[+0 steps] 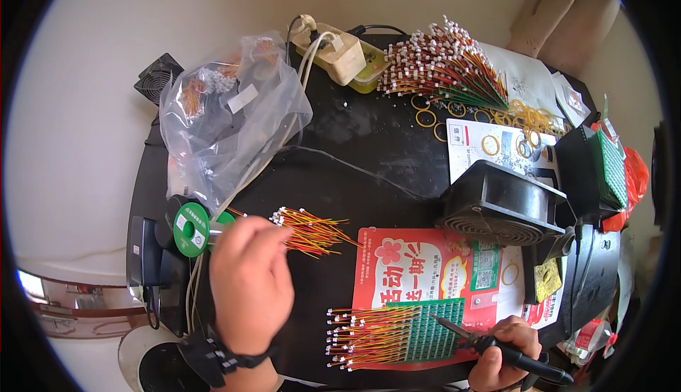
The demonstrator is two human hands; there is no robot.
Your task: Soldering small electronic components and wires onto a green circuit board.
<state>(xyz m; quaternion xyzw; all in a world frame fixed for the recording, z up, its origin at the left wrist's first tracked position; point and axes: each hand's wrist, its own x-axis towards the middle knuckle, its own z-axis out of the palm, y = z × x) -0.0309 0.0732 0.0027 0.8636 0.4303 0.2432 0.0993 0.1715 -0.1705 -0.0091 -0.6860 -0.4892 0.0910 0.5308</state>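
Many red-and-yellow leads already fan from the near green perforated circuit board (429, 328), while the left hand (250, 282) pinches a loose bundle of connector wires (312, 230) not yet attached and the right hand (505, 353) grips a black soldering iron (489, 344).

Under my left hand (250, 278): thin plastic-sheathed wires (312, 230), red and yellow, white plastic ends. My right hand (502, 353) holds a soldering iron (496, 346), matt black grip, metal tip. Left of the wires, a glossy green solder spool (190, 229). Above it, a crinkled clear plastic bag (227, 119) (shiny). Tabletop (369, 158) matt black, dusty.
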